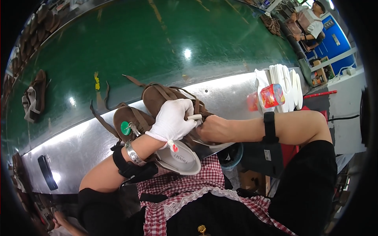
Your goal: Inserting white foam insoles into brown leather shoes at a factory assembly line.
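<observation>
Two brown lace-up shoes sit side by side on the metal ledge in front of me, toes pointing away. My left hand, in a white glove, is closed at the opening of the right shoe. Beside it my bare right hand has its fingers bent into the same opening; a small pale piece shows between the hands. The fingertips are partly hidden. Under my left wrist lies the left shoe, its pale insole showing at the heel. A green round tag rests on it.
A green conveyor belt runs beyond the metal ledge. Another shoe lies on the belt at the left. White insoles and a red plastic container stand at the right. A black phone-like object lies at left. Another person is far right.
</observation>
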Available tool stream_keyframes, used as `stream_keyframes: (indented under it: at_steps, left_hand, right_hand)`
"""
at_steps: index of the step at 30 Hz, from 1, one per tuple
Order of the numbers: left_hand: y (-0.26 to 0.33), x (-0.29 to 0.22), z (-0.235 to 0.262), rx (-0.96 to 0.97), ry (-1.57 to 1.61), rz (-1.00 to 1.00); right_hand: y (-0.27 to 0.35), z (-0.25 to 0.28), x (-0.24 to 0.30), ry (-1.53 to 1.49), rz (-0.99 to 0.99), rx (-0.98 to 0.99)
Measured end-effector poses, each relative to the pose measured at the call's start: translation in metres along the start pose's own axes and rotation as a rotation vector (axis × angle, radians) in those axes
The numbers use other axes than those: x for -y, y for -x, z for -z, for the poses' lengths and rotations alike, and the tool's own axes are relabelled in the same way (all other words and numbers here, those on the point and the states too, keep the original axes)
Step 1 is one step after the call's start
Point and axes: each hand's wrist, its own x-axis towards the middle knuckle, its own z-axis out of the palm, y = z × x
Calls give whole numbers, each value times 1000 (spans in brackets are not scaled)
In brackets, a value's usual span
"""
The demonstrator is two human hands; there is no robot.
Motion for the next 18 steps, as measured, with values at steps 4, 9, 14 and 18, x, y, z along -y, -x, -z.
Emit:
stream_keyframes:
  at_steps: [4, 9, 14, 18]
  left_hand:
    - [1, 1, -1, -3, -15, -33]
    - [3, -8, 0, -10, -59, -46]
    - [1, -23, 6, -13, -92, 63]
    - [12, -61, -10, -42, -343, -556]
  right_hand:
    - [1, 6, -2, 11, 125, -37]
    - [-7, 2, 4, 55, 41, -72]
    - [9, 2, -5, 60, -68, -232]
    - [69, -6, 15, -386, -492, -969]
